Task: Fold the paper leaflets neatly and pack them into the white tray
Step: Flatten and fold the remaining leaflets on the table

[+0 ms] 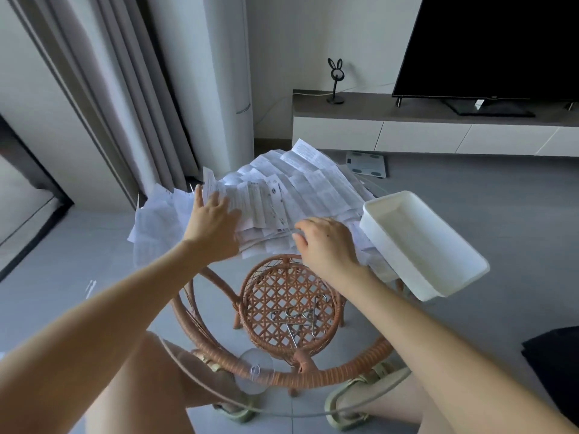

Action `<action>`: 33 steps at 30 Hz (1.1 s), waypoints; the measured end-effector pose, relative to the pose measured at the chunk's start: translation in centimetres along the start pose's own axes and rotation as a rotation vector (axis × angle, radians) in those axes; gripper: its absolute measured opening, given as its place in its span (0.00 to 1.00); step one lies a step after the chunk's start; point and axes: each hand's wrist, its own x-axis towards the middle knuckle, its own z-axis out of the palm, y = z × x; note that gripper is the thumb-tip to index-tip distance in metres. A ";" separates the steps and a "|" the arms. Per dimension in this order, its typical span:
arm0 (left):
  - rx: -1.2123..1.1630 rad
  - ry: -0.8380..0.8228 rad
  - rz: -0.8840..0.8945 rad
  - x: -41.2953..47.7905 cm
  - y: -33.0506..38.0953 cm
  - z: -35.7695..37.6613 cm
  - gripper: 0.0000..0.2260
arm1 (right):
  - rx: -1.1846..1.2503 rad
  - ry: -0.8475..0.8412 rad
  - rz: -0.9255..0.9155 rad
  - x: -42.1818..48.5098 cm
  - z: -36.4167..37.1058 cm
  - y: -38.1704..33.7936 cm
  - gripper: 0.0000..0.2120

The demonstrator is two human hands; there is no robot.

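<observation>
Right hand point(326, 242): thumb on top and fingers curled at the near edge of the printed white paper leaflets point(300, 186). It appears to pinch the edge of the top few sheets, though the fingertips are partly hidden under the paper. Left hand point(213, 216): flat, fingers spread, pressing down on the left part of the same heap and gripping nothing. The leaflets lie unfolded in a loose, creased, overlapping pile on the far half of the round glass-topped rattan table point(329, 372), some hanging over the left edge. The white rectangular plastic tray point(419, 239) sits tilted at the right, resting on the pile's fringe, and holds nothing visible. Judgement: the step is separating one leaflet to fold. Peel off a single sheet only, with the flat hand anchoring the rest. Follow the existing creases and align the edges before pressing. Risk: dragging the heap could tip the tray off the table.
</observation>
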 end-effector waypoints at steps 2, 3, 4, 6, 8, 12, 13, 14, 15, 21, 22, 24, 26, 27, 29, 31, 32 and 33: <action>0.023 0.022 -0.039 -0.2 -0.7 0.4 0.22 | 0.034 -0.037 -0.002 1.3 1.7 -1.4 0.12; 0.026 0.028 -0.054 -0.2 -1.1 0.5 0.22 | 0.046 -0.045 0.005 1.9 2.4 -2.0 0.12; 0.037 0.030 -0.055 -0.2 -1.2 0.8 0.21 | 0.049 -0.058 0.018 2.3 3.0 -2.4 0.12; 0.063 0.048 -0.030 0.1 -1.6 1.1 0.17 | 0.039 -0.078 0.033 2.8 3.7 -3.1 0.10; 0.052 0.069 -0.009 0.5 -1.8 1.1 0.14 | 0.028 -0.085 0.034 3.0 4.0 -3.5 0.08; -0.156 0.119 -0.093 0.6 -1.8 1.3 0.14 | 0.017 -0.101 0.028 3.9 4.5 -4.5 0.07; -0.298 0.149 -0.172 0.5 -1.7 1.1 0.14 | 0.011 -0.093 0.032 4.4 4.8 -4.6 0.08; -0.459 0.182 -0.269 0.4 -1.6 0.7 0.14 | 0.007 -0.085 0.036 4.9 5.1 -4.8 0.10; -0.601 0.198 -0.374 0.3 -1.5 0.1 0.15 | 0.001 -0.078 0.035 5.4 5.4 -5.0 0.12; -1.051 0.097 -0.687 2.5 -3.8 -1.9 0.27 | 0.036 -0.127 0.025 6.2 6.5 -5.8 0.14; -1.178 0.071 -0.723 2.8 -4.0 -2.4 0.28 | 0.040 -0.114 0.004 6.0 6.5 -5.8 0.14; -1.480 0.051 -0.769 2.5 -4.1 -3.7 0.30 | 0.092 -0.044 -0.033 5.7 6.6 -6.0 0.15; -1.701 0.010 -0.744 1.2 -3.7 -5.6 0.30 | 0.185 0.039 -0.038 5.5 6.2 -6.5 0.17; -1.766 -0.010 -0.716 0.2 -3.5 -6.4 0.29 | 0.242 0.096 -0.036 5.2 5.8 -6.8 0.15; -1.883 -0.022 -0.645 -2.0 -3.3 -7.8 0.27 | 0.329 0.186 -0.016 4.2 4.3 -7.4 0.08; -1.944 0.006 -0.563 -4.5 -3.3 -8.6 0.17 | 0.460 0.198 0.036 2.3 2.8 -7.3 0.09; -1.936 0.046 -0.544 -6.0 -3.3 -8.8 0.15 | 0.545 0.190 0.050 0.9 1.9 -7.0 0.10; -1.881 0.108 -0.524 -7.2 -3.4 -8.4 0.13 | 0.618 0.172 0.057 -0.7 1.2 -6.4 0.09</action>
